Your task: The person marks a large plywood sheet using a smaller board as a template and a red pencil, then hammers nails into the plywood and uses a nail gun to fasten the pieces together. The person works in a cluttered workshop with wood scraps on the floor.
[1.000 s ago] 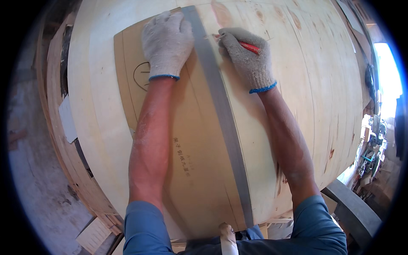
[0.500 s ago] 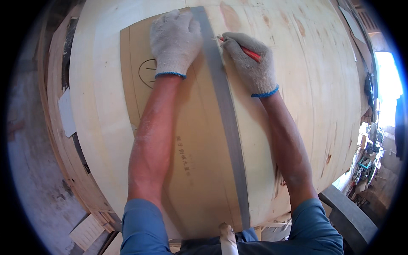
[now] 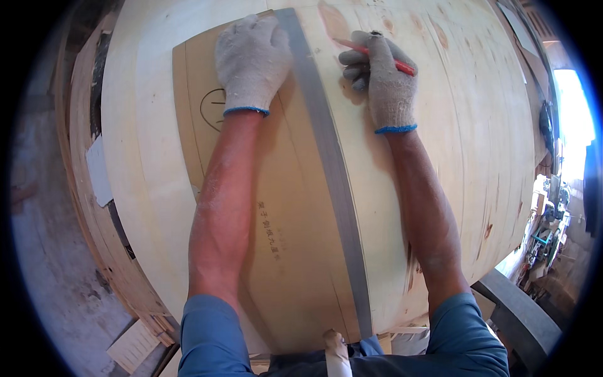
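Observation:
My left hand (image 3: 254, 63), in a whitish knitted glove with a blue cuff, presses down on the far end of a long brown template board (image 3: 295, 207). Its fingers are bent and foreshortened near the board's far edge. Along the template's right side runs a grey strip (image 3: 336, 176). In my right hand (image 3: 388, 78), gloved alike with grey-coated fingers, a red pencil (image 3: 402, 65) is held between thumb and fingers, its bare wooden tip pointing left. This hand is just right of the strip, above a pale plywood sheet (image 3: 433, 163) that lies under the template.
Stacked wooden boards (image 3: 94, 220) border the sheet on the left, above a grey floor (image 3: 50, 264). A dark grey curved piece (image 3: 521, 320) stands at the lower right. Cluttered tools and scraps (image 3: 546, 239) lie beyond the right edge, near a bright opening (image 3: 573, 125).
My right hand has drawn away from the strip's edge, rightward and slightly farther off, turning so the pencil tip lifts. My left hand stays on the template; the whole view shifts slightly.

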`<state>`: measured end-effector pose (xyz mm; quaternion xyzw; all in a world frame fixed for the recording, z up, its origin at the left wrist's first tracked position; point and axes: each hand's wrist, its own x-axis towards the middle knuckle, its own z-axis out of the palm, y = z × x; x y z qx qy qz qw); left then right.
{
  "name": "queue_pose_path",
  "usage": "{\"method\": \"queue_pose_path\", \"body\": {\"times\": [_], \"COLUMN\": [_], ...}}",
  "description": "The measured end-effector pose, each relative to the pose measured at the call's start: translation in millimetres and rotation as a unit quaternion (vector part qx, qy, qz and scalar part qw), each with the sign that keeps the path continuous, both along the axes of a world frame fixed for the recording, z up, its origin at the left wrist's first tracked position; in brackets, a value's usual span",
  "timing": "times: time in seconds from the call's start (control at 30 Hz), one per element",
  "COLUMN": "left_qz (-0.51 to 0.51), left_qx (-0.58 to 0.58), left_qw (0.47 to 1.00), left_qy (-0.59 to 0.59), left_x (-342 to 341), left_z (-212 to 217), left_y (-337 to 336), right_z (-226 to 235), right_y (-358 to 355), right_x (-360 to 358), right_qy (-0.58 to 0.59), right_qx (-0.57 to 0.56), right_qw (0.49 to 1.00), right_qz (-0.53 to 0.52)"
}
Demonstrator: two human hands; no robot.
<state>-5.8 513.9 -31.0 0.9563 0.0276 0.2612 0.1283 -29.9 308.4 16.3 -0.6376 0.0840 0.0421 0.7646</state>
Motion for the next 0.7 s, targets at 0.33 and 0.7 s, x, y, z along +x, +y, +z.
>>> {"method": "queue_pose_path", "body": {"times": [0.33,0.7], "left_qz": [-0.046,-0.031], "left_qx": [-0.03,0.005], "left_qw": [0.992,0.999], "left_qy": [0.114,0.02], "left_x": [-9,-32], "left_z": [6,36], "left_y": [1,-8], "right_z": [-6,-11], "right_y": [-18,-19], "right_x": [-36,-59], "right_qy": [0.033,-0.048], "right_qx": [0.026,-0.088], "right_qw": [0.998,0.99], "right_qz": [0.043,0.099]}}
